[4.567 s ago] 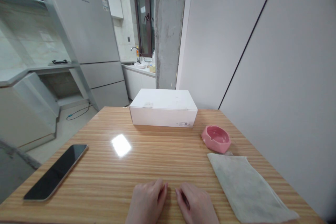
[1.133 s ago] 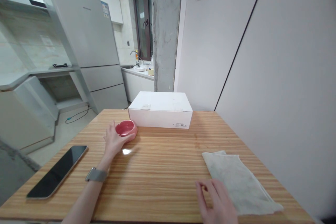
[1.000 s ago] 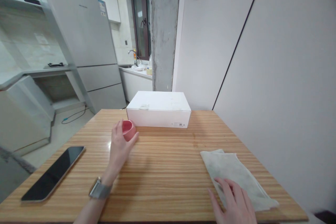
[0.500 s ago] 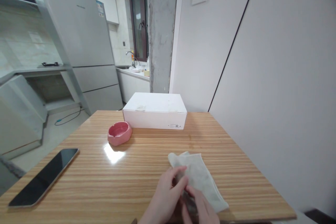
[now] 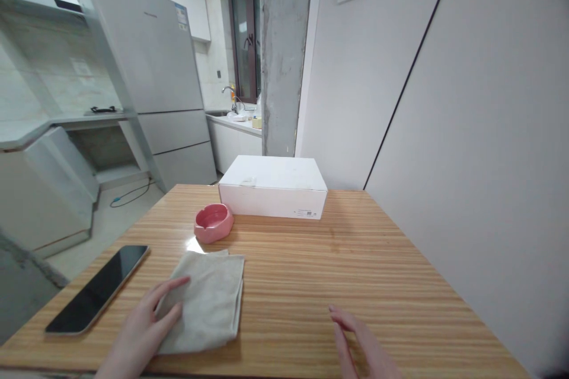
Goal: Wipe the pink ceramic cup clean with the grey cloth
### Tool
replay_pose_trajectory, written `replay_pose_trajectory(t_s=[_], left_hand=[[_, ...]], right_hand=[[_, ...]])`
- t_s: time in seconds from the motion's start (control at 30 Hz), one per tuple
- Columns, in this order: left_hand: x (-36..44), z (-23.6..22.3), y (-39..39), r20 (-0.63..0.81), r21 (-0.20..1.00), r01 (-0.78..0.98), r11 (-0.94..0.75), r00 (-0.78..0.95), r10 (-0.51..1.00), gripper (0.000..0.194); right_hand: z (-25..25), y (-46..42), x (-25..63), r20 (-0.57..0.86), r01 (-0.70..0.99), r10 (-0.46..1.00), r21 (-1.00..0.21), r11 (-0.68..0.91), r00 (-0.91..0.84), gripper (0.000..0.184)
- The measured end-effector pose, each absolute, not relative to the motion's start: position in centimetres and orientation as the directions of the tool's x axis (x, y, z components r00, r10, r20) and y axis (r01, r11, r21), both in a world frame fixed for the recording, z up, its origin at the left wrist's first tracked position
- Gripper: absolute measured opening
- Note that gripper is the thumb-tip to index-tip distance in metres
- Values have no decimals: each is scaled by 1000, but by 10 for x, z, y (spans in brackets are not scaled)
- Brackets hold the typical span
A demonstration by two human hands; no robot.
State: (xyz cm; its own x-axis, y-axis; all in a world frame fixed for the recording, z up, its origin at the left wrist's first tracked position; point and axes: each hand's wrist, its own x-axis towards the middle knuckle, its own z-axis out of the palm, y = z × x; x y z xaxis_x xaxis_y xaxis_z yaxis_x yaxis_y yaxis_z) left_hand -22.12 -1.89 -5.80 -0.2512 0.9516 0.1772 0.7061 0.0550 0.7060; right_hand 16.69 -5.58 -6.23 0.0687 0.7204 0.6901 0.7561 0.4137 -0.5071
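Observation:
A folded pale grey cloth (image 5: 213,293) lies near the front of the wooden table, its left edge under my left hand (image 5: 149,320). My left index finger and thumb are on the cloth and grip its left side; the other fingers are mostly hidden. Away to the right, my right hand (image 5: 362,340) hovers low by the table's front edge. Its thumb and fingers are slightly apart, and nothing shows between them.
A black phone (image 5: 100,290) lies at the left of the wooden table (image 5: 288,272). Beyond the cloth stands a pink ashtray (image 5: 213,224), and a white box (image 5: 273,186) sits at the back. A pale wall (image 5: 480,130) rises along the right side.
The cloth has shifted left across the table with my left hand. My hands, close together before, are now far apart. The view has turned a little to the left.

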Motion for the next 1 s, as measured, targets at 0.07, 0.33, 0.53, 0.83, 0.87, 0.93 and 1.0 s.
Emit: replay_pose_trajectory(t_s=[0.07,0.33,0.53,0.83,0.87,0.93,1.0], left_hand=[[-236,-65,-20,247,620,782,60,-267,931,37],[-154,-38,-28,633,323,940,-109,-129,763,31],[-58,-42,-21,419,394,825,-406,232,878,21],[-39,-61,-15,377,328,843,-425,296,878,17],[-41,-62,-15,383,331,839,-433,300,874,17],[-42,-65,-16,395,332,834,-442,302,867,17],[-42,-66,-15,404,332,833,-443,299,864,17]], right_hand=[[-65,-53,173,669,761,743,-484,432,4,23],[-56,-31,160,609,799,790,-439,411,-72,30],[-52,-16,125,561,876,798,-247,415,-219,49],[-62,-15,119,586,885,774,-198,422,-238,49],[-63,-15,119,586,884,774,-200,423,-239,49],[-64,-16,120,592,883,770,-197,425,-238,48],[-66,-16,120,601,883,762,-192,429,-240,47]])
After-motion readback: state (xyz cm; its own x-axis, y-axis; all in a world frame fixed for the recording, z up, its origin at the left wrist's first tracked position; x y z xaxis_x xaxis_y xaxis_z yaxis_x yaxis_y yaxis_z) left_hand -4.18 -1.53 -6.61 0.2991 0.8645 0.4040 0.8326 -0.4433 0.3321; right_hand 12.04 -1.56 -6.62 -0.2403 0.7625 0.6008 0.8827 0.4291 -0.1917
